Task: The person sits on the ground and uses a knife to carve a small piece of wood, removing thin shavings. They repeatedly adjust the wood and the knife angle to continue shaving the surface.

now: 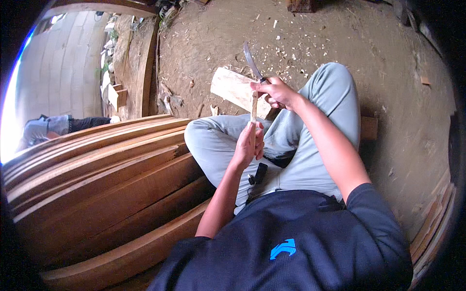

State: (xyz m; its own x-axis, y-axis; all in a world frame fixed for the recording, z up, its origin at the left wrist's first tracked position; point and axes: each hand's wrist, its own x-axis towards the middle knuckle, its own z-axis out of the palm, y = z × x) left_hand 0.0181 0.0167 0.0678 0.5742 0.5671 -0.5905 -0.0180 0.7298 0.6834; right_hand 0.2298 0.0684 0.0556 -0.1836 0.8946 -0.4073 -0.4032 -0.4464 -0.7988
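My left hand [248,144] is closed round the lower part of a thin pale wooden stick [254,109], which points away from me above my lap. The fingers of my right hand [278,93] are wrapped round the dark handle of a knife with a curved blade [250,59]. The blade rises up and to the left, past the far end of the stick. My right thumb lies at the stick's upper end. Beyond my folded legs a pale, rough-hewn wood block [235,88] lies on the ground, partly behind my right hand and the stick.
Long stacked planks [107,179] fill my left side. Wood shavings [296,51] are scattered over the dirt floor [388,82]. At the far left another person [46,128] is partly visible. More boards [434,228] lean at the lower right. A black device [261,172] rests on my lap.
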